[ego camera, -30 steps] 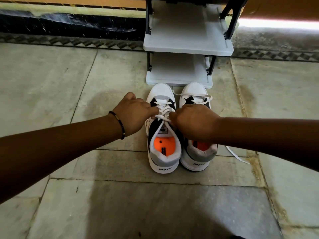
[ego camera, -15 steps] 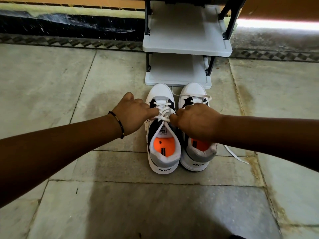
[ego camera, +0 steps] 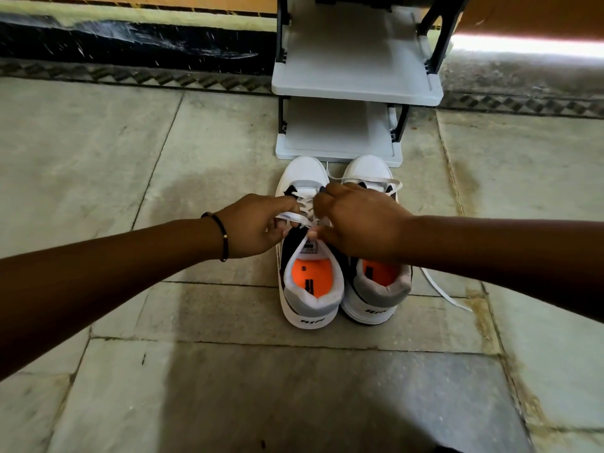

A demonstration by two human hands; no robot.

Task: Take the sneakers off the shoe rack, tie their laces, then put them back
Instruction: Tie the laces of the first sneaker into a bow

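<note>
White plastic two-shelf shoe rack (ego camera: 356,83), both shelves bare; two white-and-grey sneakers with orange insoles sit just before it.

Left hand (ego camera: 258,225) pinches a flat white lace (ego camera: 294,219) on the left sneaker (ego camera: 309,266); right hand (ego camera: 356,220) curls on its other end. Slack could undo the knot. Right sneaker (ego camera: 376,282) trails one loose lace (ego camera: 444,294).

Floor's big grey-green stone slabs (ego camera: 98,152) with dark grout lines and some rusty staining on the right. Patterned zigzag border strip (ego camera: 163,78) along the far edge, then a scuffed black skirting (ego camera: 130,40), orange-ish wall above, I think. Bright light glare (ego camera: 529,47) top right.
</note>
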